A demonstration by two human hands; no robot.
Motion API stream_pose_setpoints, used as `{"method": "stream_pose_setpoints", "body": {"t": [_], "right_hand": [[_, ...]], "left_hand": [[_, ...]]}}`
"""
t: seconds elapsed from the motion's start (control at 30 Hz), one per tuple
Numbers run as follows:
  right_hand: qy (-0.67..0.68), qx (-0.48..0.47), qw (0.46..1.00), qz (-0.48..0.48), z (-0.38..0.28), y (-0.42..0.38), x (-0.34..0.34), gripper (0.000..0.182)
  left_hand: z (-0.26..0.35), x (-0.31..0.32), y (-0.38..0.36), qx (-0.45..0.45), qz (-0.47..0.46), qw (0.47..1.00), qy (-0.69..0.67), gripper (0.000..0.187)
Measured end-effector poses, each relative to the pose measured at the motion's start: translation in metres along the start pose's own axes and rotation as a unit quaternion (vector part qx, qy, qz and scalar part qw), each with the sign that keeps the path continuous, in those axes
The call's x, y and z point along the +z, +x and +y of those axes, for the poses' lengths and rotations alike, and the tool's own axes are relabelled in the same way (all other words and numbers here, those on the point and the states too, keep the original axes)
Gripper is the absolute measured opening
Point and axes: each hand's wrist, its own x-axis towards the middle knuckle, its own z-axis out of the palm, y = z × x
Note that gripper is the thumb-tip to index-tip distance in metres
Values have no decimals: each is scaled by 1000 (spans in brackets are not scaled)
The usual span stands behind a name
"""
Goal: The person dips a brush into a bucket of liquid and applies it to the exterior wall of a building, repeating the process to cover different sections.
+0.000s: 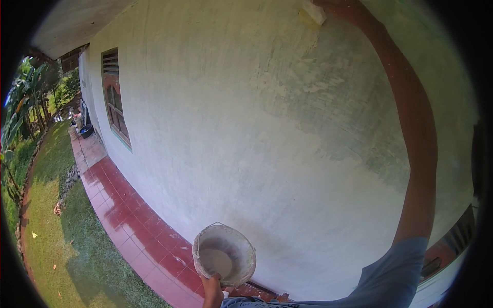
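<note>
My left hand (212, 288) grips the near rim of a bucket (247, 249) at the bottom of the view, its fingers partly hidden. The bucket tilts toward me, with a thin wire handle and a greyish, cement-like mix (215, 262) inside. High at the top edge, my right hand (343, 7) is closed on a pale, yellowish sponge-like pad (314, 14). The pad is against or very near the wall (205, 128). Grey, uneven smears (318, 92) spread over the wall below the pad. My right arm is stretched upward along the wall's right side.
A red tiled walkway (123, 205) runs along the wall's foot, with grass (92, 246) beside it. A wooden-framed window (114, 100) is set in the wall at left. A dark tub (86, 131) stands at the walkway's far end. Another window (444, 251) shows at right.
</note>
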Motion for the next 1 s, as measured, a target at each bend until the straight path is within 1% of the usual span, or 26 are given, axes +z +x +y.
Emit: {"method": "stream_pose_setpoints", "body": {"t": [0.03,0.1,0.13,0.17,0.2,0.23,0.27,0.3,0.33,0.37,0.43,0.5,0.53,0.57,0.6,0.63,0.67,0.7,0.73,0.8,0.83,0.87,0.9,0.93,0.97,1.0], "right_hand": [[-17,-38,998,54,5,18,-20,49],[-133,-194,968,82,4,42,-53,28],[-134,-192,969,83,6,48,-48,28],[-200,-224,949,92,8,50,-40,21],[-266,-255,925,98,11,45,-30,14],[-260,-322,910,19,14,31,-13,25],[-178,-270,943,-81,22,13,26,22],[-191,-364,912,-14,-6,-34,35,20],[-198,-390,898,-49,-28,-66,35,20],[-175,-344,908,-162,-48,-80,36,19],[88,-255,933,-237,-59,-73,22,22],[145,-22,945,-291,-58,-42,-4,23],[103,25,971,-213,-32,-13,5,24],[135,47,971,-193,-28,7,-32,41],[107,21,983,-145,-24,24,-54,56],[125,-39,991,-16,14,50,-52,39],[-27,-193,978,71,35,80,-57,30],[-179,-335,913,150,40,90,-63,22],[-181,-332,914,150,47,91,-57,22],[-246,-312,916,49,34,71,-35,12],[-250,-319,914,-27,23,48,-20,16],[-273,-382,882,40,26,21,8,26],[-259,-345,902,-9,5,-11,20,27],[-231,-356,904,-49,-17,-38,18,23],[-154,-280,929,-190,-42,-49,9,19],[-3,-206,956,-210,-50,-56,-2,13]], "left_hand": [[4,4,-6,-15,10,1000,-12,72],[-1,2,-1,-31,22,999,-8,73],[-23,-9,16,5,7,1000,11,76],[-34,-18,25,40,-8,999,33,79],[-34,-20,24,39,-11,999,36,79],[-35,-22,25,43,-15,998,35,78],[-34,-21,26,47,-18,998,31,77],[-29,-19,22,47,-22,998,29,77],[-18,-14,14,29,-27,999,15,76],[-11,-10,8,11,-31,999,0,75],[-7,-6,4,7,-27,999,18,74],[-3,-11,7,7,-19,999,48,72],[-6,-14,10,7,-22,999,47,72],[-10,-15,11,7,-25,999,46,71],[-14,-16,12,13,-25,999,46,71],[-18,-14,11,22,-7,1000,20,71],[-21,-12,11,29,12,999,-6,71],[-21,-12,10,31,11,999,-5,71],[-21,-11,10,32,11,999,-4,70],[-21,-11,9,30,8,1000,-1,69],[-22,-11,9,28,6,1000,-2,68],[-22,-11,9,27,4,1000,-3,67],[-22,-11,8,26,2,1000,-6,67],[-22,-12,7,26,0,1000,-10,66],[-23,-13,6,27,-1,1000,-15,66],[-23,-14,4,28,-2,999,-17,65]]}}
